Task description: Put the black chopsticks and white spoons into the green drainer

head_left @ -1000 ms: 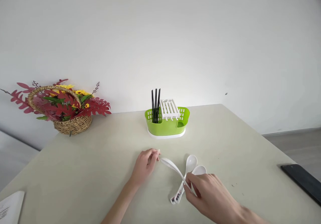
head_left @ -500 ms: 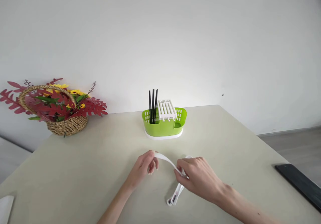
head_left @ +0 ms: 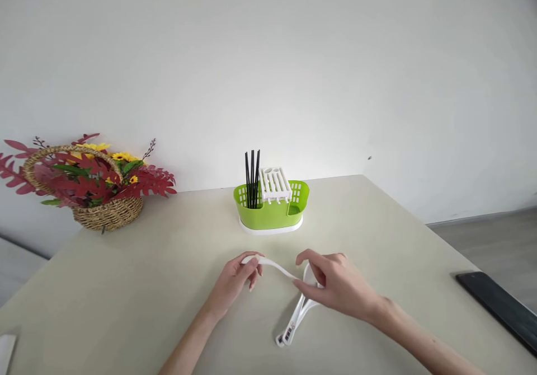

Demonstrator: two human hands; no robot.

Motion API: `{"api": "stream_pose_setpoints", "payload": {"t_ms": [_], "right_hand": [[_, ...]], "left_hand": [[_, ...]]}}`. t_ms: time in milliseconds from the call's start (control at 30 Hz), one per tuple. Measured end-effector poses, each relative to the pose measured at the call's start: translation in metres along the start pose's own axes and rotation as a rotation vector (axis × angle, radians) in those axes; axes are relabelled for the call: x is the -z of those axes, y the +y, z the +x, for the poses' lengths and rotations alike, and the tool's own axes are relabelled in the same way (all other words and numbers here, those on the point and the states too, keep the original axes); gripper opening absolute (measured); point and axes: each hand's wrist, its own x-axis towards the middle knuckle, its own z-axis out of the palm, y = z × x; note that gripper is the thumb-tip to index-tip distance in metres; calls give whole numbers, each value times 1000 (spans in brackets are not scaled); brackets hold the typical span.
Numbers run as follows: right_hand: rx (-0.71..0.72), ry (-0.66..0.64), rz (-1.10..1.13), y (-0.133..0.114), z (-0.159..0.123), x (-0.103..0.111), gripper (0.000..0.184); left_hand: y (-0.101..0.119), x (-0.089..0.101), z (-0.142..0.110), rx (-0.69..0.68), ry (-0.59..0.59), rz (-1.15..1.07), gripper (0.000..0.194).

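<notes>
A white spoon (head_left: 272, 264) is pinched at its bowl end by my left hand (head_left: 239, 274), thumb on top, and its handle slants down to the right. My right hand (head_left: 335, 285) has index finger and thumb spread apart; the thumb tip is at the end of that handle, and I cannot tell whether it touches. Beneath my right hand, two more white spoons (head_left: 295, 318) lie crossed on the table, with dark marks on their handle ends. Their bowls are partly hidden by my right hand.
Behind my hands stands a green caddy (head_left: 272, 217) with a white slotted rack (head_left: 276, 183) and several black chopsticks (head_left: 252, 179). A wicker basket of artificial flowers (head_left: 109, 214) is at the left. A black phone-like object (head_left: 499, 308) lies at the right edge.
My left hand has taken the spoon by its bowl. My right hand moved it leftward, then opened its fingers from the handle. The view has shifted slightly right.
</notes>
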Motion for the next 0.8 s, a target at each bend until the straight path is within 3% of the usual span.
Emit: {"api": "stream_pose_setpoints", "payload": {"t_ms": [233, 400, 633, 733, 800], "right_hand": [[-228, 241, 482, 58, -15, -9, 46], [-373, 257, 586, 85, -23, -22, 53], [-345, 288, 552, 89, -20, -31, 53], [-364, 283, 596, 87, -22, -31, 52], [-375, 276, 605, 87, -23, -31, 52]], "left_hand": [[-2, 11, 6, -31, 178, -263, 46], [8, 25, 16, -109, 326, -368, 47], [57, 49, 28, -316, 672, -536, 48], [81, 57, 34, -396, 857, -516, 46], [94, 61, 39, -438, 917, -466, 44]]}}
